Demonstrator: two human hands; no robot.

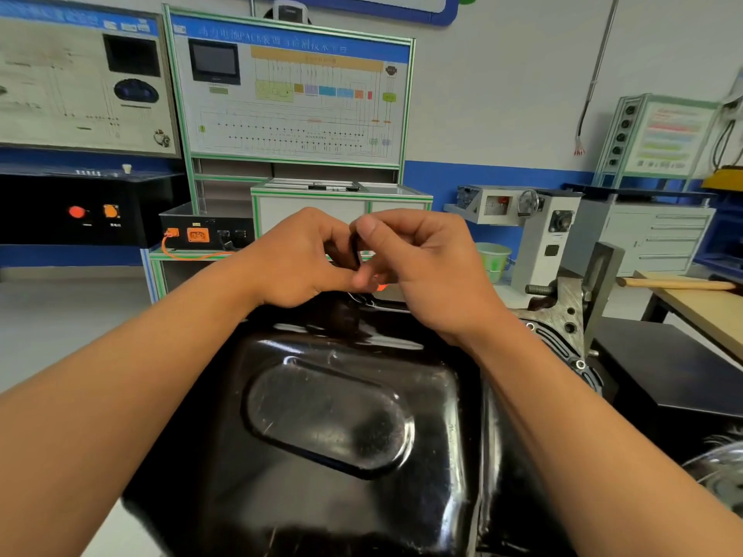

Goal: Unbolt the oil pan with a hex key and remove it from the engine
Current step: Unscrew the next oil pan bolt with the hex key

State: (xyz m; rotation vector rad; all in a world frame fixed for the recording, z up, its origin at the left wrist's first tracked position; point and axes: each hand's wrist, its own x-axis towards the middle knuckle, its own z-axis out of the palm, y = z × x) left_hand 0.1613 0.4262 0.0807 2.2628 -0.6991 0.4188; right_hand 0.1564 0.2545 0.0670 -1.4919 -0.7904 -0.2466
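Head view is looking down over a glossy black oil pan (333, 420), which is sitting on top of the engine (563, 315) and filling the lower middle. Just above the oil pan's far edge, the left hand (295, 261) and right hand (422, 275) are meeting fingertip to fingertip, each grip curling in and pinching a small dark hex key (355, 251) standing upright between them. Right of the oil pan, a wooden handle (675, 284) is lying across a worktop (699, 315).

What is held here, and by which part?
Left hand and right hand both pinch a slim dark tool, likely the hex key; exact part hidden.
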